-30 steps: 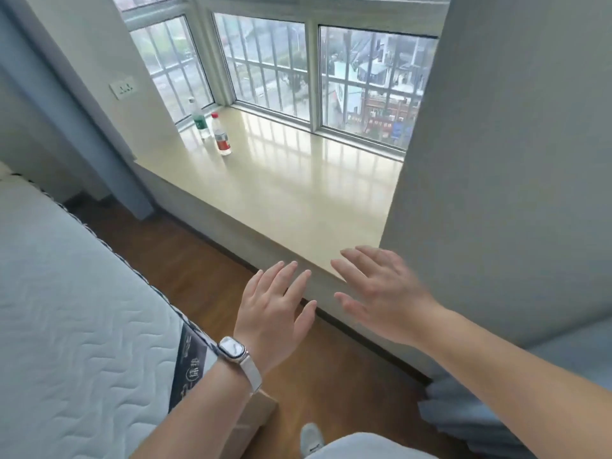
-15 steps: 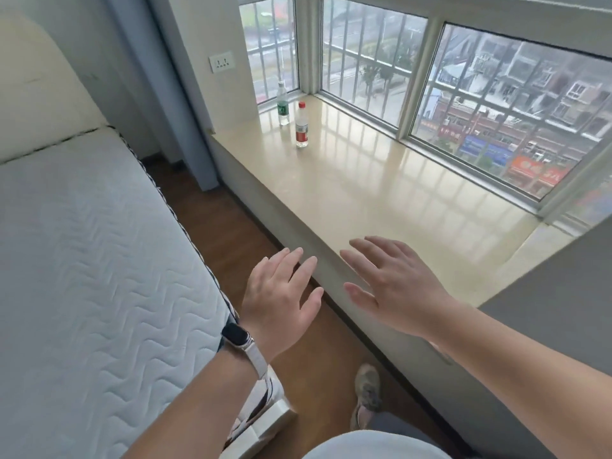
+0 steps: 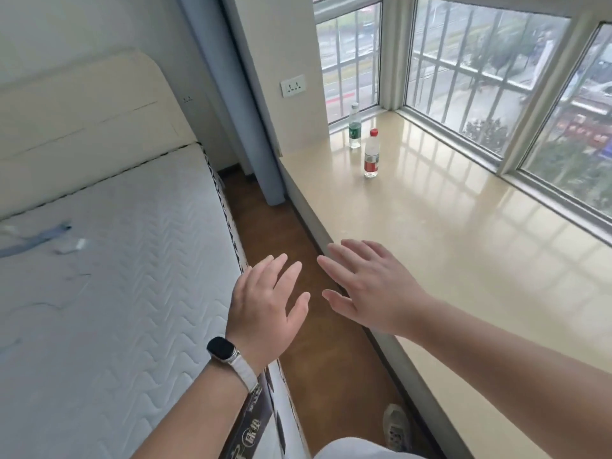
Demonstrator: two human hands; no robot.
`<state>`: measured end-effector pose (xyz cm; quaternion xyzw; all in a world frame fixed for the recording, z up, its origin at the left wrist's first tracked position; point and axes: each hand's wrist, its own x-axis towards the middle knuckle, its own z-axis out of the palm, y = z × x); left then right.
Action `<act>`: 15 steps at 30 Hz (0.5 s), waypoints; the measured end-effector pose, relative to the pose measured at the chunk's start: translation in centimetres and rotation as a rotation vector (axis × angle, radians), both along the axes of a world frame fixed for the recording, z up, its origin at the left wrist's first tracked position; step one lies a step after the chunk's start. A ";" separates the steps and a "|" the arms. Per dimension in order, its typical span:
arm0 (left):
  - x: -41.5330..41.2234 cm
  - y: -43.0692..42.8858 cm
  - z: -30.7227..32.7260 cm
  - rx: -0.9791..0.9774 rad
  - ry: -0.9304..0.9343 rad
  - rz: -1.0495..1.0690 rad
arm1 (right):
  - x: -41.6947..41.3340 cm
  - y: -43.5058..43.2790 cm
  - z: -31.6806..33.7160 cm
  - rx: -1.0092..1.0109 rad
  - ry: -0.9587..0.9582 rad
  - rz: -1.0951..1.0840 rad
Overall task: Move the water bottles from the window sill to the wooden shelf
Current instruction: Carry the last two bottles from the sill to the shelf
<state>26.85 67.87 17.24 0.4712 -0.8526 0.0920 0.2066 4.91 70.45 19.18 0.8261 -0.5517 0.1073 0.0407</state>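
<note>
1. A shoe [image 3: 395, 427] stands on the brown wooden floor [image 3: 275, 233] at the bottom of the view, in the narrow aisle between bed and sill.
2. The left hand [image 3: 265, 309] is stretched forward, palm down, fingers spread wide and holding nothing; it hangs over the edge of the mattress [image 3: 109, 276] and the floor. A watch [image 3: 222, 349] with a dark face and white band sits on that wrist.
3. The right hand [image 3: 374, 286] is also flat, fingers apart and empty, held above the near edge of the window sill [image 3: 447, 260]. The two hands are close together but not touching.
4. The sill is a glossy beige slab that runs along the barred windows [image 3: 480, 71] on the right.
5. Well ahead of the hands, near the sill's far left corner, stands the red-capped water bottle [image 3: 371, 154], upright, with a red label.
6. Just behind it, nearer the corner, stands the green-labelled water bottle [image 3: 354, 125], upright too; the two bottles are near each other but apart.
7. On the wall left of the bottles is a white socket plate [image 3: 292, 85]; further left is the bed's cream headboard [image 3: 86, 107].
</note>
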 end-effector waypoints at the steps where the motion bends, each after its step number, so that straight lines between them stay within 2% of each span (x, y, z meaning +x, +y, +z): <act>1: -0.8 -0.9 0.2 0.006 0.001 0.023 | -0.6 -1.4 0.1 0.003 -0.005 0.012; 8: -2.8 -6.1 0.3 0.019 -0.056 0.058 | -3.4 -8.1 -0.9 0.023 -0.054 0.032; 15: -3.8 -12.7 -1.3 0.052 -0.015 0.017 | -4.2 -13.2 -2.3 0.096 -0.019 -0.006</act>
